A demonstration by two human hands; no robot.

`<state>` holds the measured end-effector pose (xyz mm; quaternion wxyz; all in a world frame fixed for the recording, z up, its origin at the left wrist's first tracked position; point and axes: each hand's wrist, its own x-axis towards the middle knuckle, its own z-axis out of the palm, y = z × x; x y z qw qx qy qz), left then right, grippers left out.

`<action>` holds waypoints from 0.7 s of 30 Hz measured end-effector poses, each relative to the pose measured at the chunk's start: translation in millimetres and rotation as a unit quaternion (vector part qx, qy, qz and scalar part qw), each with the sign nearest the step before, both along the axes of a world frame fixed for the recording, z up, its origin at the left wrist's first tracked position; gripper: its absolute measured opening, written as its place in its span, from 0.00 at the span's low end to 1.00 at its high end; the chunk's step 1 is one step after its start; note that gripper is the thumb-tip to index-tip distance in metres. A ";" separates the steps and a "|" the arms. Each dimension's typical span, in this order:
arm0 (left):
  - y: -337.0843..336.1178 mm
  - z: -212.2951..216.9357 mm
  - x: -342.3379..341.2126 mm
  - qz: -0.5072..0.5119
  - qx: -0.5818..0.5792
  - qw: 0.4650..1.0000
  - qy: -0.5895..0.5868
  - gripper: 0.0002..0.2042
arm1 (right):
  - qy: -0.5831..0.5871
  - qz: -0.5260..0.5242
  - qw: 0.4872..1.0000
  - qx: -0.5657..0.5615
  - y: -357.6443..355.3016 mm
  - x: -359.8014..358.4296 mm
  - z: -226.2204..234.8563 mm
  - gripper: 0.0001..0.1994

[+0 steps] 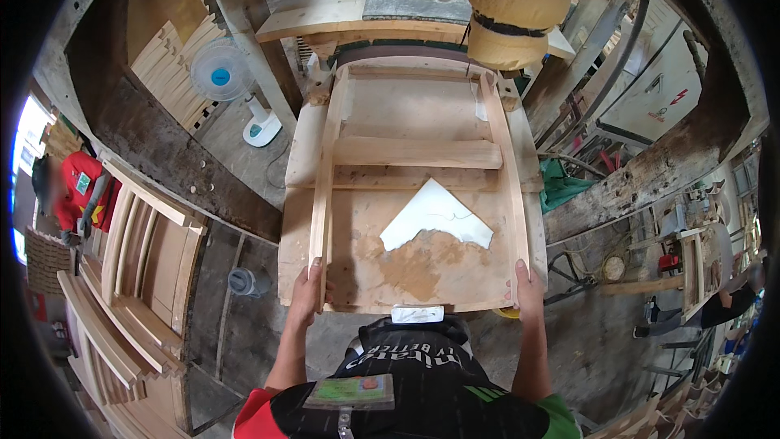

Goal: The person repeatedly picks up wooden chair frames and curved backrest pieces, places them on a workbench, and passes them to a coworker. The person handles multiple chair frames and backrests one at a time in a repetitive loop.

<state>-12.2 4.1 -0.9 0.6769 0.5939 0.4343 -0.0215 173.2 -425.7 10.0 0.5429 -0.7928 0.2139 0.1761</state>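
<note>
A pale wooden frame [414, 152] with two long side rails and cross slats lies flat on a dusty workbench [357, 276] in front of me. My left hand [307, 294] grips the near end of the left rail. My right hand [526, 289] grips the near end of the right rail. Inside the frame, on the bench, lie a white torn sheet [435, 215] and a patch of brown sawdust [422, 264]. The frame's far end reaches a sanding machine with a dust-coated tan bag [516, 4] above it.
Stacked wooden frames [134, 276] stand at my left. A white pedestal fan [223, 77] is on the floor at upper left. A person in red [81, 191] is at far left, another person [731, 301] at far right. A grey cup [241, 280] sits on the floor.
</note>
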 end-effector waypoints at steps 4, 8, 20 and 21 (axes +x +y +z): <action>-5.7 -18.8 -4.5 0.020 0.010 1.000 0.000 0.28 | 0.026 -0.009 1.000 -0.005 2.2 -1.9 -9.8 0.28; -2.7 -25.0 -2.4 0.006 0.005 1.000 -0.016 0.28 | 0.012 0.011 0.999 0.038 -6.2 1.7 -21.5 0.31; -2.3 -5.1 -1.0 -0.002 0.013 1.000 0.015 0.32 | 0.104 0.040 0.946 0.305 -30.6 16.2 -33.4 0.28; -2.2 -2.2 1.7 -0.005 0.010 1.000 0.018 0.32 | 0.103 0.043 0.923 0.370 -34.0 15.6 -44.3 0.27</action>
